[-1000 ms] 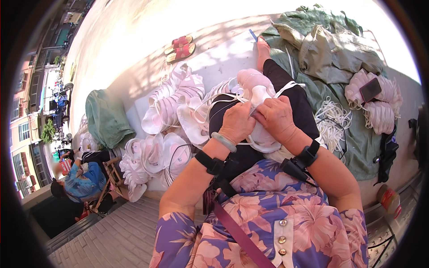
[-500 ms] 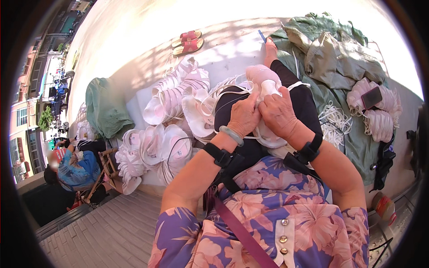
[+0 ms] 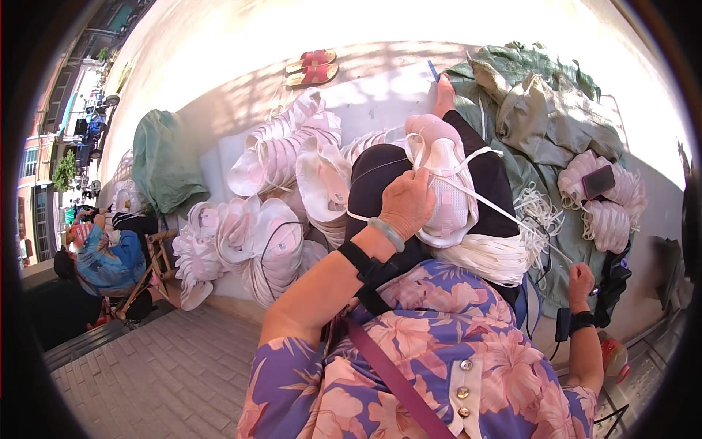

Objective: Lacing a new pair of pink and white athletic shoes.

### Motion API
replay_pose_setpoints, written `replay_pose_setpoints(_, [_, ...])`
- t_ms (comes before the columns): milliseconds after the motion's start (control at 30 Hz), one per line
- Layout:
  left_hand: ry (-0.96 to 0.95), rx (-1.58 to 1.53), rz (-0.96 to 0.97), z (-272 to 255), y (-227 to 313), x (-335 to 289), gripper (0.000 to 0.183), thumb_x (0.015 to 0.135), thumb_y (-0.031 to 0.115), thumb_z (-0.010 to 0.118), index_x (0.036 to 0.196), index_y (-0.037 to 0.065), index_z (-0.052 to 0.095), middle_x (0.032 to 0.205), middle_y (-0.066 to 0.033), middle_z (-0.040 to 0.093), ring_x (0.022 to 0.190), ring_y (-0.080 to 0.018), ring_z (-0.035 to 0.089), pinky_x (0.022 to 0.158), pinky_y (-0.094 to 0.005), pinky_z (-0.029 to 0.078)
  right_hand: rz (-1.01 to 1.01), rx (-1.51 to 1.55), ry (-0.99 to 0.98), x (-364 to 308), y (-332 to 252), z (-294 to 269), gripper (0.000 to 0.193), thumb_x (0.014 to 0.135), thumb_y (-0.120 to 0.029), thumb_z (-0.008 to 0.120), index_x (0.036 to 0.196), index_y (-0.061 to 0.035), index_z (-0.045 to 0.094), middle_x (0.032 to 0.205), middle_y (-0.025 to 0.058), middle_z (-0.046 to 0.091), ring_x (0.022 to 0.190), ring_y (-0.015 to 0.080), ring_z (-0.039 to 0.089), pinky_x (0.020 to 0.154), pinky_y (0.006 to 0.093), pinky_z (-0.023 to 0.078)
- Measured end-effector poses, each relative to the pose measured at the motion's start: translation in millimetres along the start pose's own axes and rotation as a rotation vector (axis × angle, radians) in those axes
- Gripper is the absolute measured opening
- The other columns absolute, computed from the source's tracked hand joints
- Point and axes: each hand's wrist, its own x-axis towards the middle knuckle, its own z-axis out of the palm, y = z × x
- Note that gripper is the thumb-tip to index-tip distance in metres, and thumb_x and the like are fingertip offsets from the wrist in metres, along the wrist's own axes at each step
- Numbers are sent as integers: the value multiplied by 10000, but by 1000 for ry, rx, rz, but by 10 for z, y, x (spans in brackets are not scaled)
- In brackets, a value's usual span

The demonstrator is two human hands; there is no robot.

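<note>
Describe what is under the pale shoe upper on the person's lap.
Black trousers show around the shoe upper, with white laces by its near end; what it covers cannot be seen.

The white, rounded cloth shoe upper (image 3: 453,184) has a matt, meshed surface. The pale, ring-shaped, stone-like bangle (image 3: 388,233) looks smooth and glossy. The bulging green cloth sack (image 3: 168,162) appears matt.

Pale shoe (image 3: 444,208) partly behind left hand (image 3: 408,203), floral shirt (image 3: 431,325) partly past lower edge, roadside vehicles (image 3: 91,132) indistinctly small
</note>
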Motion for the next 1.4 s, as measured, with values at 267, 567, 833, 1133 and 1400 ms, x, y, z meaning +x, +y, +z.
replay_pose_setpoints(267, [98, -342, -211, -15, -144, 123, 200, 788, 153, 654, 895, 24, 545, 722, -78, 584, 592, -128, 573, 554, -245, 450, -308, 62, -281, 334, -1028, 83, 114, 733, -172, 624, 731, -67, 580, 672, 88, 543, 653, 285, 543, 637, 392, 387])
replay_pose_setpoints(567, [453, -441, -154, -63, -226, 524, 223, 759, -25, 523, 978, 3, 491, 669, -81, 578, 569, -155, 552, 574, -268, 460, -634, 442, -73, 790, -2744, 28, 202, 726, -114, 637, 913, -56, 589, 833, 76, 581, 823, 258, 560, 802, 372, 386])
replay_pose_setpoints(833, [658, -469, 25, -303, -230, 347, 175, 861, -20, 485, 1035, -14, 510, 862, -65, 595, 725, -89, 553, 652, -216, 469, -674, 534, -224, 757, -3011, 62, 188, 742, -69, 592, 928, -60, 569, 726, 70, 521, 722, 255, 547, 673, 363, 411])
replay_pose_setpoints(1133, [401, -609, -153, 30, -331, 203, 120, 888, 20, 462, 963, 7, 554, 784, -21, 580, 638, -60, 552, 551, -191, 474, -545, 657, -108, 578, -2498, -373, 49, 784, -9, 590, 819, -19, 557, 613, 76, 486, 503, 217, 476, 469, 312, 368])
replay_pose_setpoints(1400, [259, -476, -161, 165, -172, 94, 153, 763, -22, 530, 904, 9, 580, 789, -117, 606, 666, -204, 594, 639, -289, 482, -38, 546, -100, 112, -987, -285, 153, 858, -90, 580, 744, 1, 535, 586, 2, 406, 538, 82, 337, 475, 250, 304])
